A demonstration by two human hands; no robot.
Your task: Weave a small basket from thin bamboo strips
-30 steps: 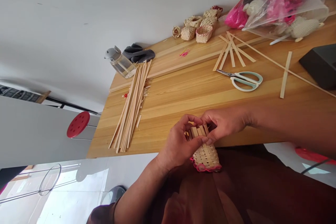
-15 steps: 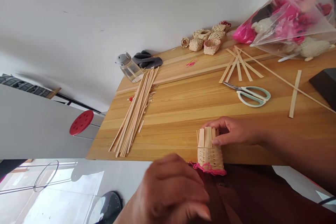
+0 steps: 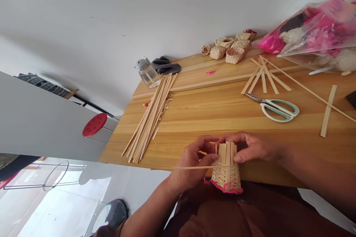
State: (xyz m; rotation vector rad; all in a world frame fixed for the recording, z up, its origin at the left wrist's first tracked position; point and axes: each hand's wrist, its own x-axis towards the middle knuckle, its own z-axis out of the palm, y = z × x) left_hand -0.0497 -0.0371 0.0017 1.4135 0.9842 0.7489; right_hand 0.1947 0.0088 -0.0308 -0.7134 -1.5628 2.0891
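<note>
A small half-woven bamboo basket (image 3: 226,173) with a pink base trim rests at the table's near edge, its loose upright strips pointing away from me. My left hand (image 3: 191,164) grips its left side and pinches a thin weaving strip (image 3: 189,167) that runs out leftward. My right hand (image 3: 251,147) holds the upright strips from the right, fingers pressed against them.
On the wooden table (image 3: 211,114) lie a bundle of long bamboo strips (image 3: 151,116), scissors (image 3: 275,106), loose crossed strips (image 3: 264,77), several finished small baskets (image 3: 229,46), a glass jar (image 3: 147,72), dark cloth (image 3: 167,66) and a plastic bag of pink material (image 3: 314,31). A red stool (image 3: 94,124) stands left.
My left hand swung away toward me half a second ago, drawing the thin strip out, and has now returned to the basket's left side. The view has shifted slightly.
</note>
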